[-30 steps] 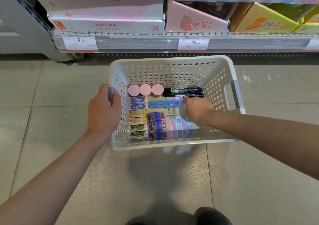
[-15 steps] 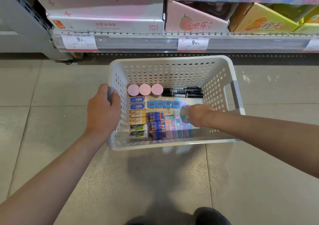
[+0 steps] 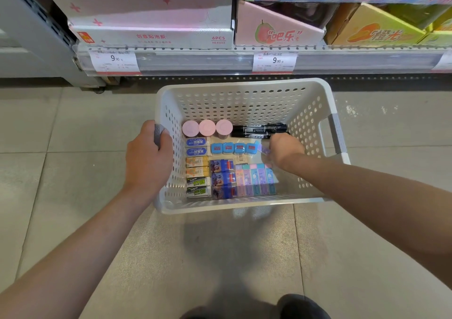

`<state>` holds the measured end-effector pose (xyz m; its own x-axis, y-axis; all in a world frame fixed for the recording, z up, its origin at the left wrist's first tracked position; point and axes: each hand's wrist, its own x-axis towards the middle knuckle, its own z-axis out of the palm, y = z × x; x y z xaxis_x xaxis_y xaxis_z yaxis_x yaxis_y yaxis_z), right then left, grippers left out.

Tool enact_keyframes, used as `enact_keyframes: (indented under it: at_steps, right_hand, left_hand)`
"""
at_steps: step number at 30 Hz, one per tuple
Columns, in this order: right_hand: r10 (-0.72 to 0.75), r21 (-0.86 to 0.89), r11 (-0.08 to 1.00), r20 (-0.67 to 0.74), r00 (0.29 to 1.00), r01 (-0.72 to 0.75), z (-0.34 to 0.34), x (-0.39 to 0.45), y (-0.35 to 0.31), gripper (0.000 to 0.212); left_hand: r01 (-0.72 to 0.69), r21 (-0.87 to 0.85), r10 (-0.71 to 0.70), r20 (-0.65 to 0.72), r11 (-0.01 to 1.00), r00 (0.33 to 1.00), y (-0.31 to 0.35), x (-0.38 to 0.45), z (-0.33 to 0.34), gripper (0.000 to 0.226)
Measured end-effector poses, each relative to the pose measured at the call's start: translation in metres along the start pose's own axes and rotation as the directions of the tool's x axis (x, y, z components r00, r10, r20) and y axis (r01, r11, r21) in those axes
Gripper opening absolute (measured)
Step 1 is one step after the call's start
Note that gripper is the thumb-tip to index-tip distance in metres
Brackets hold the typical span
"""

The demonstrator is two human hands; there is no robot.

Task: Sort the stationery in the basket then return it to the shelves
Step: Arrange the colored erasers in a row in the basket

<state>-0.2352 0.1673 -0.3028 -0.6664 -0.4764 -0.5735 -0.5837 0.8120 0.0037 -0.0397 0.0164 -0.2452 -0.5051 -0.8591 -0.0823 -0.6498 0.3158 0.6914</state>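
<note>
Basket (image 3: 244, 103) held at left handle; stationery sorted inside.
Left hand (image 3: 146, 157) grips the grey handle (image 3: 158, 132). Right hand (image 3: 285, 151), inside the basket, pinches a purple packet (image 3: 265, 151) just beside the blue cases (image 3: 231, 148), below the black markers (image 3: 259, 130).

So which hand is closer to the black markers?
Right. The right hand is inside the basket, just under the black markers' right end. The left hand grips the basket's left handle, far across.

White basket (image 3: 244, 103) sits on tiled floor (image 3: 73, 172).
</note>
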Motion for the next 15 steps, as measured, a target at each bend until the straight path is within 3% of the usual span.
enact_keyframes:
  at_steps: [6, 9, 12, 15]
  right_hand:
    - [-0.040, -0.029, 0.999, 0.036, 0.999, 0.041, 0.002, 0.002, 0.003, 0.014]
    - [-0.100, -0.150, 0.983, 0.068, 0.993, 0.109, -0.007, -0.003, 0.005, 0.017]
    - [-0.177, -0.333, 0.923, 0.083, 0.981, 0.194, -0.013, -0.004, 0.007, 0.050]
    - [-0.186, -0.383, 0.892, 0.176, 0.967, 0.241, -0.021, 0.000, 0.011, 0.070]
  left_hand:
    - [0.002, 0.008, -0.002, -0.001, 1.000, 1.000, 0.000, -0.001, 0.000, 0.020]
    - [-0.010, 0.008, 0.010, -0.011, 1.000, 1.000, -0.003, 0.001, 0.000, 0.022]
    - [-0.022, 0.007, 0.022, -0.014, 1.000, 1.000, -0.003, 0.001, 0.000, 0.023]
    - [-0.015, 0.004, 0.015, -0.008, 1.000, 1.000, -0.003, 0.001, 0.001, 0.023]
